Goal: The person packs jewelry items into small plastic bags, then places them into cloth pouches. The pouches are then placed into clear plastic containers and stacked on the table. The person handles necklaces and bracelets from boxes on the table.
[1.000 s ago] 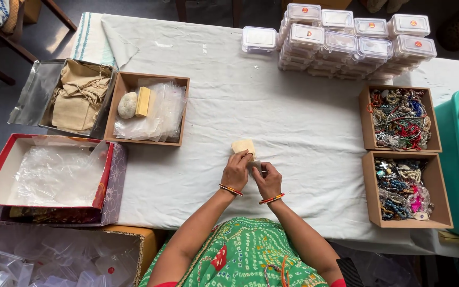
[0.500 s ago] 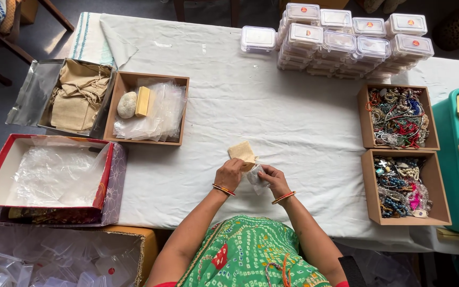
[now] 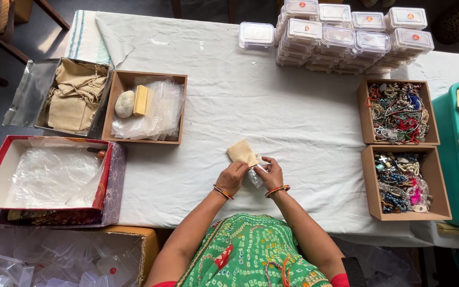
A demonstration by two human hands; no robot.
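White-clothed worktop (image 3: 304, 122) bearing two bead-filled cardboard boxes (image 3: 398, 112), a third box (image 3: 145, 106) with clear bags, one stack of lidded plastic tubs (image 3: 346, 34). Near front edge, left hand (image 3: 233, 177) closed on one beige pouch (image 3: 242, 152); right hand (image 3: 271, 174) pinching one small clear bag (image 3: 255, 175).

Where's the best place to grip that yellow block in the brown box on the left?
Grip the yellow block across its two long sides, coming straight down from above. It lies flat in the open-topped brown box, with the pale stone close to one side.
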